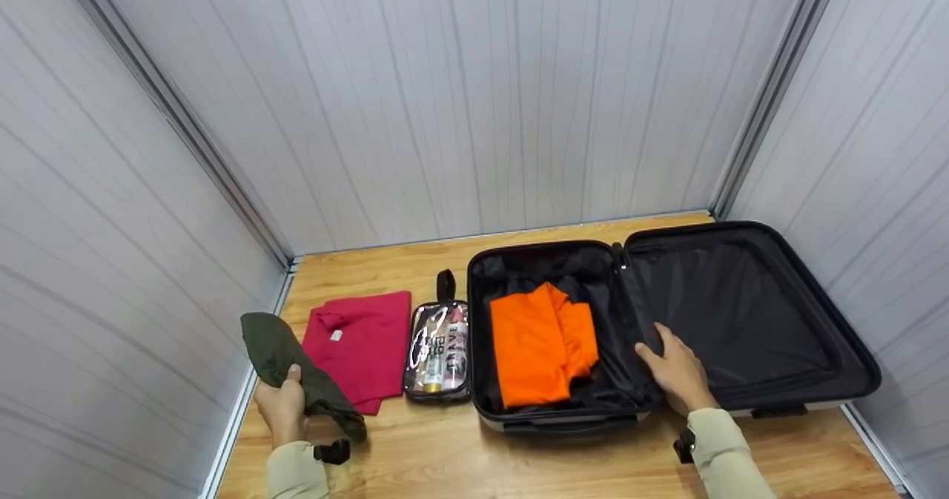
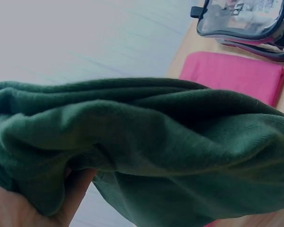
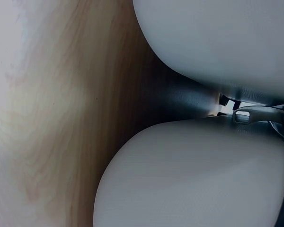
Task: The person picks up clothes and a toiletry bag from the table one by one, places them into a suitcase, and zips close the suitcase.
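My left hand (image 1: 282, 408) holds a dark green folded garment (image 1: 285, 358), thumb on top, above the floor at the left. In the left wrist view the green cloth (image 2: 132, 137) sags in folds and hides most of the fingers. My right hand (image 1: 678, 371) rests on the hinge side of an opened black-lined suitcase (image 1: 749, 321), thumb and forefinger apart. An orange folded garment (image 1: 530, 347) lies in the suitcase's left half. The right wrist view shows the pale suitcase shells (image 3: 194, 175) and a hinge, but no fingers.
A red-pink folded garment (image 1: 363, 343) lies on the wooden floor (image 1: 422, 454), partly behind the green one. Between it and the suitcase lies a clear toiletry bag (image 1: 437, 351) with bottles inside. Pale panel walls (image 1: 482, 98) stand at the back and both sides.
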Motion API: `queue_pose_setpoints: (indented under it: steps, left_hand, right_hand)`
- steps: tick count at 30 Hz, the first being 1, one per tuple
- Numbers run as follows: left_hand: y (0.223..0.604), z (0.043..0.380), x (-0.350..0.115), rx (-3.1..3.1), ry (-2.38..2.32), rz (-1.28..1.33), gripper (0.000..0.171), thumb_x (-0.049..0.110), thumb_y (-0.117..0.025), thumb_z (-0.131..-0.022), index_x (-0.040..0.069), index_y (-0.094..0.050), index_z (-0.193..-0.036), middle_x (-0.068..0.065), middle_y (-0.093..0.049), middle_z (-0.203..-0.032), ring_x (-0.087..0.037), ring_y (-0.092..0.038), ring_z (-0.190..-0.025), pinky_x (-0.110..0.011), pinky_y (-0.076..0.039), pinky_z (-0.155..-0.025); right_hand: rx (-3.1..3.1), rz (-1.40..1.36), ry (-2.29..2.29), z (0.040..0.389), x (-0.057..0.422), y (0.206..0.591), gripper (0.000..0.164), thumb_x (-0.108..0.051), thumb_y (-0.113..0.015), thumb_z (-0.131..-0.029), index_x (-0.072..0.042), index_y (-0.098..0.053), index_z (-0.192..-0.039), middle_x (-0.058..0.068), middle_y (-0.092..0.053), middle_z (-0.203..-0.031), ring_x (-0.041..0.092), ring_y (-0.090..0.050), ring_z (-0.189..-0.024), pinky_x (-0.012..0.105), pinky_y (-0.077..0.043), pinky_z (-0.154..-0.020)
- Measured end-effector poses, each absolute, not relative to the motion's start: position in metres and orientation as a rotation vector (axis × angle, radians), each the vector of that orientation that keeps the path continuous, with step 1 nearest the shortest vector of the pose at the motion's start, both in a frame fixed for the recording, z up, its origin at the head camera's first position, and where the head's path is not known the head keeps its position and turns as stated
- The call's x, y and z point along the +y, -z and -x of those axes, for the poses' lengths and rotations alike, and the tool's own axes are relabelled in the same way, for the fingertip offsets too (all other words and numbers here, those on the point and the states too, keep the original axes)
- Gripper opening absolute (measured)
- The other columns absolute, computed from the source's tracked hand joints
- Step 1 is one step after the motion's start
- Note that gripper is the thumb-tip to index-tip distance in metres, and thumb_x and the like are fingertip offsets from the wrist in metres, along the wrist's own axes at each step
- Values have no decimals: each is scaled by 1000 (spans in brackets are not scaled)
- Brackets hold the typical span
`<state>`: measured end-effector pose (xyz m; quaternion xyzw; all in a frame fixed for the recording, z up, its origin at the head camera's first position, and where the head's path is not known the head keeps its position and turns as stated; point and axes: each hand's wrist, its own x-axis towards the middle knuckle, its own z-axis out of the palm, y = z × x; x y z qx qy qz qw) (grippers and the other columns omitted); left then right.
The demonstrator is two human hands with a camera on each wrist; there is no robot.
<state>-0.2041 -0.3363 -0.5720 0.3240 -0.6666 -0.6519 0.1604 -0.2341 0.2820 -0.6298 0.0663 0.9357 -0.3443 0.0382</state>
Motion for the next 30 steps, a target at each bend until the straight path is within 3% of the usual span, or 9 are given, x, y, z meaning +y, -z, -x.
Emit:
queue_pose_setpoints:
  steps: [6, 15, 21, 30]
  left_hand:
    - [569, 204, -334, -1940, 1838, -925, 56, 23, -48, -106, -6, -37, -153, -26, -44, -152, -34, -45, -136, -46, -36, -117]
    - [562, 205, -334, -1914, 1866, -881, 62, 21, -47, -107, -4, -25, -158, -26, -34, -160, -39, -38, -145, -49, -31, -123]
    - [559, 206, -332, -1884, 1871, -859, 62, 19, -47, -107, -4, -24, -159, -26, -33, -161, -38, -37, -146, -48, -30, -124]
    - [557, 208, -330, -1885, 1872, -867, 61, 24, -49, -107, -5, -30, -157, -24, -40, -156, -31, -44, -137, -44, -35, -119]
  right_hand:
    - [2864, -181, 1071, 234, 283, 629, 77, -48, -49, -105, -3, -23, -161, 33, -33, -159, 56, -38, -141, 68, -33, -113]
    - [2866, -178, 1068, 233, 283, 629, 77, -50, -49, -104, -4, -24, -161, 33, -34, -159, 57, -38, -140, 68, -33, -112]
    - [2852, -191, 1070, 233, 282, 628, 79, -52, -50, -104, -4, -24, -161, 33, -33, -159, 57, -38, -140, 68, -33, -112]
    - [2846, -202, 1084, 232, 282, 627, 79, -50, -50, -104, -4, -23, -162, 33, -32, -160, 56, -37, -141, 68, -33, -113]
